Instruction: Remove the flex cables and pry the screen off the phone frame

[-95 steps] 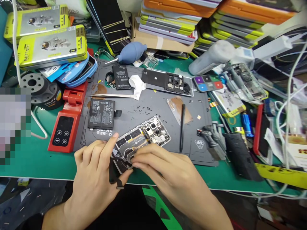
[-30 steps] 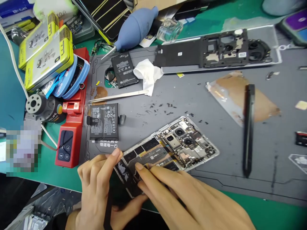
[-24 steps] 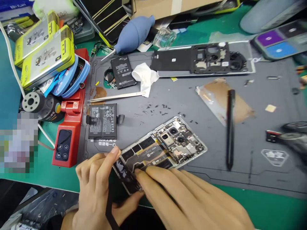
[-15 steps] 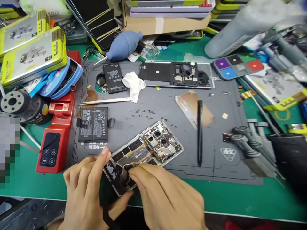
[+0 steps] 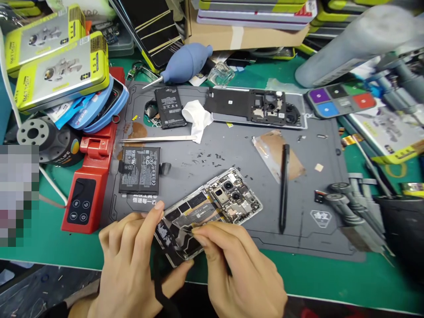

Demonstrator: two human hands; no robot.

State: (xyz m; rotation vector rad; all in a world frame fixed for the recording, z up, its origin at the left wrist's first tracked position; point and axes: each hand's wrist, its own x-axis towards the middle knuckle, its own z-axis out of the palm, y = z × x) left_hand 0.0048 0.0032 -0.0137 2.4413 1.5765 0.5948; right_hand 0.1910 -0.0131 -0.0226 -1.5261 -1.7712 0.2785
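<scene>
An opened phone [image 5: 212, 212] lies tilted at the mat's front edge, its circuit board and cameras showing at the upper right end. My left hand [image 5: 132, 256] grips the phone's lower left end, fingers on the far side and thumb below. Over the phone's battery bay, my right hand [image 5: 241, 260] pinches with thumb and index finger; a dark thin strip seems to run to the fingertips, but what they hold is too small to name. A battery [image 5: 139, 171] lies on the mat to the left, below tweezers [image 5: 159, 139].
On the grey mat [image 5: 198, 185] are a black pen-like tool [image 5: 284, 190], a brown film, a white cloth [image 5: 198, 117], a second battery and a phone back part [image 5: 245, 106]. A red device [image 5: 84, 198] stands left, a blue blower [image 5: 187, 64] behind, screwdrivers [image 5: 351, 216] right.
The whole view has shifted, so things sit further right. My right hand's fingertips have lifted slightly off the phone's inside, drawn together in a pinch. My left hand still holds the phone.
</scene>
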